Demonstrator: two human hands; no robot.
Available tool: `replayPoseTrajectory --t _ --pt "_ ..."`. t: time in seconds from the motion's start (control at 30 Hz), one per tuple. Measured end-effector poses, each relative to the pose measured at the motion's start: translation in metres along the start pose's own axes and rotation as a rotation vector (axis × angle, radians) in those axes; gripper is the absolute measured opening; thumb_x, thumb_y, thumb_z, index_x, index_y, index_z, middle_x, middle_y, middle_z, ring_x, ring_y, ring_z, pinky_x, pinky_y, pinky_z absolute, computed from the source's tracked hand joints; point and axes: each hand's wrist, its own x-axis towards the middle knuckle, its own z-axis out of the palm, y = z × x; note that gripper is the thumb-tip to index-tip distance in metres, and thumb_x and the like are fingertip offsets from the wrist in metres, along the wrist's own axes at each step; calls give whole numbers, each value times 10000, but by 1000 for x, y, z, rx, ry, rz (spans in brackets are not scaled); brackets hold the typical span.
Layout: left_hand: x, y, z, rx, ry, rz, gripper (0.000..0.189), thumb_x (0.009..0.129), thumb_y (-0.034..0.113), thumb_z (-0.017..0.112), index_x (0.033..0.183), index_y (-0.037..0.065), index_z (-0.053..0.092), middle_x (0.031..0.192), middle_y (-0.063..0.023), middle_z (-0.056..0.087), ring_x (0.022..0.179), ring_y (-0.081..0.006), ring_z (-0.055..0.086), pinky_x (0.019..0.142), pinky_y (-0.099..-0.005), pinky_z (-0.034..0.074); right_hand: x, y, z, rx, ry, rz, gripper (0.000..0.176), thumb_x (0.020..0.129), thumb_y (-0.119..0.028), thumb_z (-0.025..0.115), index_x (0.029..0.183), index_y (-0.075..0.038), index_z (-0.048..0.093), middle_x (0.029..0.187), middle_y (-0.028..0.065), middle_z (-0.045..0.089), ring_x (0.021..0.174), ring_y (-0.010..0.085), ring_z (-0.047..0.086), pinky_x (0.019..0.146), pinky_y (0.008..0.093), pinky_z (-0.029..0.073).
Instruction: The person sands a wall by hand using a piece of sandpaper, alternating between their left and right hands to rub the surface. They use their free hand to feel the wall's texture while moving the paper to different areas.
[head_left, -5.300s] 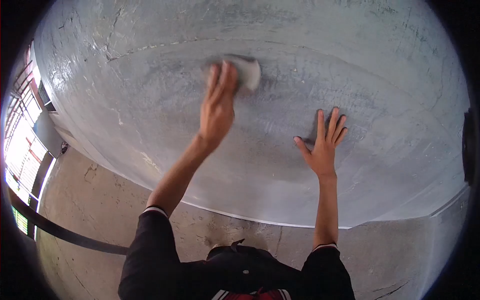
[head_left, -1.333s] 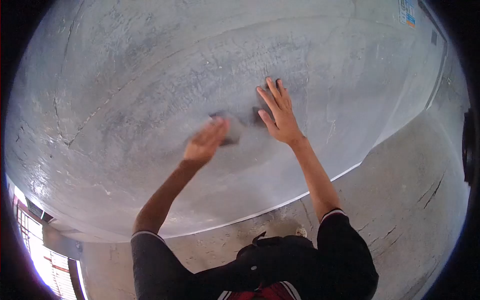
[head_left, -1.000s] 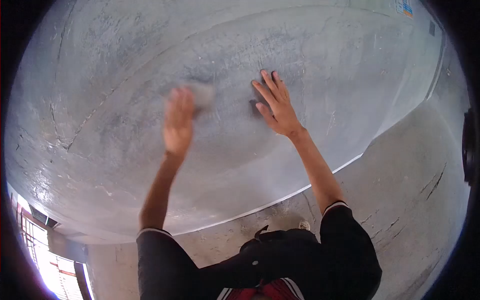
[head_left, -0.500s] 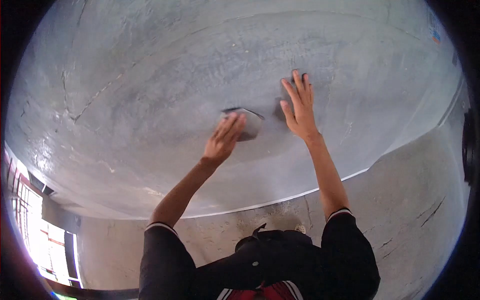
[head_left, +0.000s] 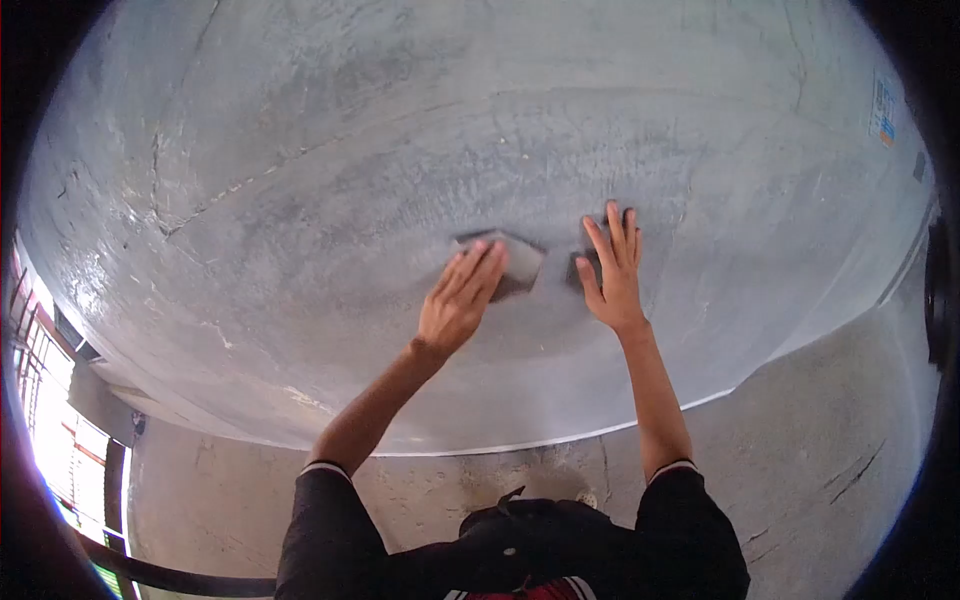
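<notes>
While the left hand [head_left: 457,305] holds the sheet [head_left: 523,266] against the wall [head_left: 360,340], fingers laid over its left part, the right hand [head_left: 618,285] is spread just to the right of it, grasping nothing and seemingly braced on the wall. The step in hand looks like rubbing the surface; another stroke would call for even pressure and the sheet kept flat.

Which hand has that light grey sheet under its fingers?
The left hand, fingertips over the light grey sheet; the right hand has its fingers spread on the wall.
</notes>
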Motion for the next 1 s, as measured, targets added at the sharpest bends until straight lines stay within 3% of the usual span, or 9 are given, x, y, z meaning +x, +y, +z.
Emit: replayPoseTrajectory --t 0.17,0.37,0.47,0.57,0.67,0.77,0.8,0.87,1.0 --pt "63 -17 -23 39 341 -232 555 850 -39 503 1381 64 380 1451 -86 350 1355 -259 297 1119 -447 227 -2 3 5 -25 10 -8 440 949 -290 436 1364 -145 435 1512 121 213 1399 378 104 1094 549 79" --pt "17 30 20 15 96 112 524 839 69 568 1345 51 434 1425 -57 396 1334 -231 339 1079 -393 325 -2 8 -1 -24 -48 -32 440 965 -315 390 1369 -148 434 1518 119 198 1403 370 89 1096 537 57" --pt "81 -19 -29 91 350 -83 525 848 78 567 1351 46 421 1431 -73 384 1334 -243 339 1075 -420 325 -4 12 -1 -16 -76 -43 448 972 -336 356 1372 -150 433 1517 120 200 1402 370 93 1096 528 66" --pt "94 -10 -37 146 272 -185 529 840 55 554 1351 45 421 1431 -92 380 1337 -251 335 1075 -433 322 -7 13 2 -18 -45 -46 458 978 -354 322 1372 -148 435 1515 123 207 1402 370 90 1095 525 66" --pt "25 42 26 -10 55 5 512 851 33 518 1353 48 418 1424 -82 391 1325 -245 352 1072 -424 337 -10 15 -1 -9 -72 -24 452 983 -352 300 1355 -146 454 1511 123 218 1401 371 99 1095 529 60" --pt "24 32 26 -124 8 154 510 853 28 512 1354 49 417 1421 -75 393 1319 -227 361 1073 -417 342 -10 24 -2 68 -128 -32 501 976 -395 300 1388 -124 388 1507 124 229 1398 374 116 1095 536 50" --pt "35 17 14 58 23 171 527 839 22 523 1354 54 418 1416 -69 400 1319 -209 363 1073 -398 346 -10 24 -1 196 -66 -27 537 968 -418 310 1401 -102 340 1504 131 234 1397 375 120 1093 543 53" --pt "79 -5 -23 173 208 -17 550 816 5 530 1352 54 422 1411 -64 409 1313 -200 373 1062 -382 363 -8 24 1 325 -1 -22 581 960 -441 320 1415 -80 292 1500 137 240 1396 376 125 1091 549 57" --pt "78 1 -17 184 264 -106 577 792 1 544 1353 54 421 1412 -61 409 1316 -203 369 1060 -372 365 -9 21 1 382 64 -52 649 947 -442 373 1421 -29 217 1470 184 284 1383 386 167 1091 550 74"
